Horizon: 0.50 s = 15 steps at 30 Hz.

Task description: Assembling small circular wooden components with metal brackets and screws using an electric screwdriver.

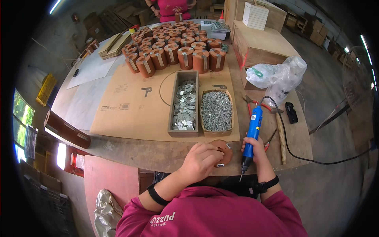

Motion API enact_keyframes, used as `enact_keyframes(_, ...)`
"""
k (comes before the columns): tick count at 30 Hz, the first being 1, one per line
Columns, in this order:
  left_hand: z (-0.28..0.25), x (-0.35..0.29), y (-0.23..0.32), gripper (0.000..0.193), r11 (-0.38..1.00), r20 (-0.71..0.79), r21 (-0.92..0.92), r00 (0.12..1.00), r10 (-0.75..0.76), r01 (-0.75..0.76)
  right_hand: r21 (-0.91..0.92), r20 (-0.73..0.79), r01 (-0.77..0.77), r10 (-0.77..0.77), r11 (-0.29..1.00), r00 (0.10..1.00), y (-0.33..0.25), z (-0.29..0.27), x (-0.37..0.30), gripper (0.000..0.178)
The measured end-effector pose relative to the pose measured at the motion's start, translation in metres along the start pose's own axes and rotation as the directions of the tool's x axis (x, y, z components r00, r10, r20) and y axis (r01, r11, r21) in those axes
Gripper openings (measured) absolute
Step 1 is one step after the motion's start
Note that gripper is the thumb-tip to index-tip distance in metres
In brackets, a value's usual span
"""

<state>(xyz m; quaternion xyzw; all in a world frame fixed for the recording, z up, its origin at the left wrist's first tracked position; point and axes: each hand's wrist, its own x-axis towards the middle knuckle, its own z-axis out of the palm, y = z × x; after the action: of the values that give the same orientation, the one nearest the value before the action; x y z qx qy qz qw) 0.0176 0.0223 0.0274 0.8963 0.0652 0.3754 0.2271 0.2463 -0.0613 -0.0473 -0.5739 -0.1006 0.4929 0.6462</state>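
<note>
My right hand [256,148] is wrapped round a blue electric screwdriver [252,128], held bit down with its tip over the table's near edge. Just left of it, a round brown cylinder [226,149] stands at that edge, seen from its end, with small metal pieces on its rim. My left hand [202,158] rests against this cylinder, fingers bent and closed over its left side and middle; the fingertips are partly hidden. Beyond my hands lie a carton of silver screws [216,111] and a long wooden box of small flat metal plates [184,104].
Many brown cylinders [171,51] with metal strips crowd the far table. Right of the screws are red-handled pliers [249,103], a hammer [281,136], a black tool [291,113] and plastic bags [280,77]. The screwdriver's black cord [300,157] loops rightward. A person [173,8] stands opposite.
</note>
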Motion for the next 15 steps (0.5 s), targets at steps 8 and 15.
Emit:
enact_keyframes(8,0.006,-0.019,0.008,0.019,0.996,0.109,0.038,0.991,-0.081,0.077,0.01,-0.005,0.009,-0.009,1.0,1.0,-0.001,0.001,-0.001,0.042)
enact_keyframes(15,0.018,-0.024,0.014,0.027,0.963,-0.046,0.037,0.963,-0.265,0.267,-0.001,-0.004,0.0,0.0,1.0,1.0,-0.002,0.0,-0.001,0.042)
